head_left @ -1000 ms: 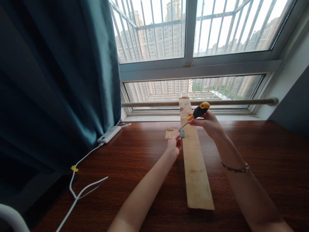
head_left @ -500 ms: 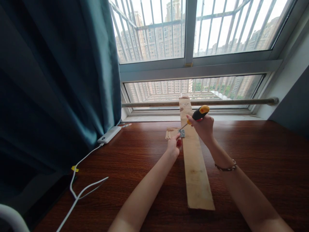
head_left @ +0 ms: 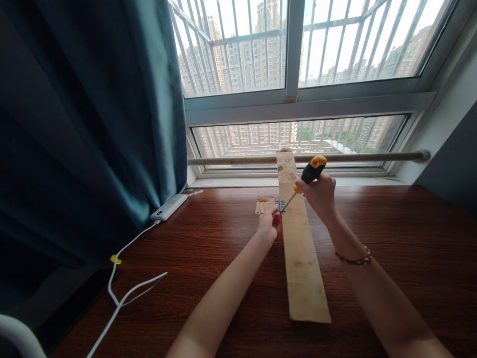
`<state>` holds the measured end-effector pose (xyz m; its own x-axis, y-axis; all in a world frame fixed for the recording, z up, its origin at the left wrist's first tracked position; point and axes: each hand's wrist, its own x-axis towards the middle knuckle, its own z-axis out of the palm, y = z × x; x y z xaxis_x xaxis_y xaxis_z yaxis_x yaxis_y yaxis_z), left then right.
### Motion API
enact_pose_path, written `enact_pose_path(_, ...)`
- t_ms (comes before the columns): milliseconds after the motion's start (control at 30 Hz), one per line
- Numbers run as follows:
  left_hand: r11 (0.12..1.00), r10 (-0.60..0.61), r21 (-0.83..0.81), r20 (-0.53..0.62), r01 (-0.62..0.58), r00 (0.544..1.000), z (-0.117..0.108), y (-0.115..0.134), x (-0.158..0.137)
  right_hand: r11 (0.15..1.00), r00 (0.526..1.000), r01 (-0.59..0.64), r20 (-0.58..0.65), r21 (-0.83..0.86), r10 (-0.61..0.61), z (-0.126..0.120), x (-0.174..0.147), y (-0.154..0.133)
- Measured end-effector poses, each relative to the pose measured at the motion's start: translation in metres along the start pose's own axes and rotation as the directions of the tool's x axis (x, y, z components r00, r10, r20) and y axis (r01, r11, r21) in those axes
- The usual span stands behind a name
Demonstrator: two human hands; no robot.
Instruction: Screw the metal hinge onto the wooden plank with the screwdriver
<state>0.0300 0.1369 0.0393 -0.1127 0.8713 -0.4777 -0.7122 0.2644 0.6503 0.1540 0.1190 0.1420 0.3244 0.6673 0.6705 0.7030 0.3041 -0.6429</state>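
My right hand is wrapped round a screwdriver with a black and yellow handle. Its tip points down to the right side of a small metal hinge, which bridges a long pale wooden board and a small wooden piece. Low on the left, my left hand grips the small wooden piece near the hinge, fingertips against the metal. Something red shows under its fingers, too small to name. The long board lies lengthwise, its far end by the window.
The brown wooden tabletop carries everything. To the left, a white power bank with a white cable lies beside a blue curtain. A metal rail crosses before the barred window.
My right hand and the screwdriver have moved a little right, and the tip has gone from the hinge's left side to its right. My left hand stays in place.
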Motion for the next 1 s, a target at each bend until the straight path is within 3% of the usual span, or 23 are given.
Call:
enact_pose_path(200,1.0,0.008,0.002,0.008,-0.008,1.0,0.001,0.0,-0.001,1.0,0.999,0.011,0.049,0.021,-0.012,0.0,0.002,-0.001)
enact_pose_path(267,1.0,0.009,0.0,0.009,-0.008,1.0,0.001,0.0,0.0,0.99,0.989,-0.062,0.145,0.123,0.043,-0.002,0.003,-0.002)
enact_pose_path(400,1.0,0.014,0.002,-0.001,-0.014,1.0,0.0,-0.001,0.001,0.839,0.874,-0.329,0.476,0.432,0.097,-0.013,0.006,-0.005)
enact_pose_path(467,1.0,0.008,0.004,0.0,-0.008,1.0,0.001,-0.001,0.001,0.752,0.816,-0.411,0.575,0.515,0.053,-0.02,0.008,-0.005)
enact_pose_path(533,1.0,0.003,0.002,0.004,-0.003,1.0,0.001,-0.001,0.0,0.722,0.784,-0.443,0.621,0.531,0.025,-0.024,0.008,-0.005)
enact_pose_path(600,1.0,0.006,-0.006,0.011,-0.006,1.0,0.001,-0.001,0.0,0.778,0.801,-0.397,0.597,0.487,0.034,-0.023,0.007,-0.004)
enact_pose_path(633,1.0,0.011,-0.011,0.013,-0.011,1.0,0.001,-0.001,0.0,0.833,0.833,-0.339,0.551,0.437,0.05,-0.02,0.006,-0.003)
enact_pose_path(733,1.0,0.024,-0.013,0.006,-0.024,1.0,0.001,-0.001,0.0,0.975,0.947,-0.106,0.32,0.193,0.039,-0.009,0.001,-0.003)
enact_pose_path(800,1.0,0.021,-0.009,0.005,-0.021,1.0,0.001,-0.002,0.0,0.998,0.98,-0.008,0.198,0.067,-0.006,-0.002,-0.001,-0.004)
enact_pose_path(1000,1.0,0.016,-0.011,0.007,-0.016,1.0,0.0,-0.002,0.003,0.995,0.998,-0.051,0.049,0.086,0.047,-0.004,0.0,-0.006)
